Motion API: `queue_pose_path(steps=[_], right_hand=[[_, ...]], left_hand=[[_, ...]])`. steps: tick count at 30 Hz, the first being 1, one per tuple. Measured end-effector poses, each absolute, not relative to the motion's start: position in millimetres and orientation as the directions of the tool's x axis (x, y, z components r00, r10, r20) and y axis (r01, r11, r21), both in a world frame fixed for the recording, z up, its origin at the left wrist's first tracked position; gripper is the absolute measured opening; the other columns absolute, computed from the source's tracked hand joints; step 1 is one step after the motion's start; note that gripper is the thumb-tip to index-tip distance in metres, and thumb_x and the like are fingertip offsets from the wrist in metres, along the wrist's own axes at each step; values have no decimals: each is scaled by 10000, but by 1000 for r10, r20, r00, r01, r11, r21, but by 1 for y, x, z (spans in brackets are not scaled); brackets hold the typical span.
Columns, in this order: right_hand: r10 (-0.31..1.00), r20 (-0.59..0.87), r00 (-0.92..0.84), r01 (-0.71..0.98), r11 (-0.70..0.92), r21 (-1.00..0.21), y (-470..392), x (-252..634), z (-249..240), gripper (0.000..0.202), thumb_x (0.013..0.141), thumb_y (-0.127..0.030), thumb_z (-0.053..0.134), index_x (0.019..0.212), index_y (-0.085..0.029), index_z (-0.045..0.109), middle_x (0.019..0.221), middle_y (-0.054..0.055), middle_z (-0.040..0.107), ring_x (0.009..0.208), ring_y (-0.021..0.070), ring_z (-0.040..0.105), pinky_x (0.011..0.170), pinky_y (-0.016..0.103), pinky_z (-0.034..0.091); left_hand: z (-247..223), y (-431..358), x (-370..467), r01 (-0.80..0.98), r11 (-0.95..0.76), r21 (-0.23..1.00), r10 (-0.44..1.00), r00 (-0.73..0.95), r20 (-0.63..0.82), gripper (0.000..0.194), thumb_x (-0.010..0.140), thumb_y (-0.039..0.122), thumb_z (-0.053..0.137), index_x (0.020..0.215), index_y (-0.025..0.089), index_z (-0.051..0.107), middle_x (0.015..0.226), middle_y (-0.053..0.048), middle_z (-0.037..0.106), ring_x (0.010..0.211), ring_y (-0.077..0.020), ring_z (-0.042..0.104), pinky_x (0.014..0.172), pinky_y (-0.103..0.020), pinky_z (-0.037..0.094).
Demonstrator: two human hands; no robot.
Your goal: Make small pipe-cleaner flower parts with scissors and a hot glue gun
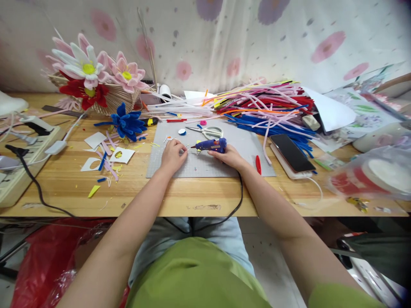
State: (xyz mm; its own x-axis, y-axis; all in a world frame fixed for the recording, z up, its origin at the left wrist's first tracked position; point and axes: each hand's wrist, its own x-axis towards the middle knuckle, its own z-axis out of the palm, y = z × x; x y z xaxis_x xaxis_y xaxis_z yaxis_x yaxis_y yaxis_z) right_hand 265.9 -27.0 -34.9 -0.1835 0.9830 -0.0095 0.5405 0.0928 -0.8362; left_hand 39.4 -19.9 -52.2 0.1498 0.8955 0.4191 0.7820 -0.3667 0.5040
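My right hand point(228, 156) is wrapped round a blue glue gun point(214, 146), whose nozzle points left over the grey cutting mat point(205, 169). Close to the nozzle tip, my left hand point(174, 155) pinches something small and pale, too tiny to make out. Light-handled scissors point(210, 131) lie behind the glue gun, with a small round white piece with a blue edge point(182, 132) to their left. On the mat's right part rests a red pen-like object point(258, 164). The gun's black cord point(241, 192) hangs over the table's front edge.
Pipe cleaners point(272, 107) are piled behind the mat. Fuzzy flowers point(88, 68) and a blue one point(124, 122) stand at the left, near paper scraps point(122, 155) and a power strip point(30, 158). A phone point(293, 152) and bagged cup point(379, 177) are at the right.
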Motion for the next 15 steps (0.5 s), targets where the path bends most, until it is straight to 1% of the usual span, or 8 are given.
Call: queue_pose_path(steps=[3,7,9,12,15], right_hand=[[984,4,-178,561,105,-821,-28,267,-34,479,681,-584,618,966,-201,662,559,-20,547,534,129,492,559,276,412],[978,25,-206,561,139,-816,-29,266,-31,488,694,-562,619,1029,-210,658,704,10,621,639,148,537,633,289,427],[978,29,-208,553,142,-821,-29,265,-31,474,695,-557,621,1013,-209,664,691,9,617,652,154,544,640,290,427],[980,28,-197,543,133,-829,-29,265,-31,424,689,-549,631,925,-200,675,609,-1,578,634,158,542,633,291,423],[981,35,-193,538,136,-832,-29,264,-31,382,678,-537,645,860,-202,669,586,-5,561,625,158,539,631,292,419]], left_hand=[[-52,-20,39,781,-359,511,899,142,414,50,742,182,585,706,208,609,873,-50,539,940,-201,509,872,-351,420],[-51,-20,39,780,-362,510,899,148,412,49,742,181,585,709,205,613,873,-54,541,942,-202,509,876,-353,419],[-52,-20,39,781,-364,507,899,152,412,48,741,183,587,711,208,614,871,-54,542,933,-202,510,872,-354,421],[-52,-19,39,783,-368,502,897,157,413,48,743,187,588,710,210,616,871,-51,540,930,-200,510,867,-352,422],[-52,-19,39,781,-374,500,895,163,415,47,745,189,588,715,210,618,869,-48,538,926,-197,510,867,-348,420]])
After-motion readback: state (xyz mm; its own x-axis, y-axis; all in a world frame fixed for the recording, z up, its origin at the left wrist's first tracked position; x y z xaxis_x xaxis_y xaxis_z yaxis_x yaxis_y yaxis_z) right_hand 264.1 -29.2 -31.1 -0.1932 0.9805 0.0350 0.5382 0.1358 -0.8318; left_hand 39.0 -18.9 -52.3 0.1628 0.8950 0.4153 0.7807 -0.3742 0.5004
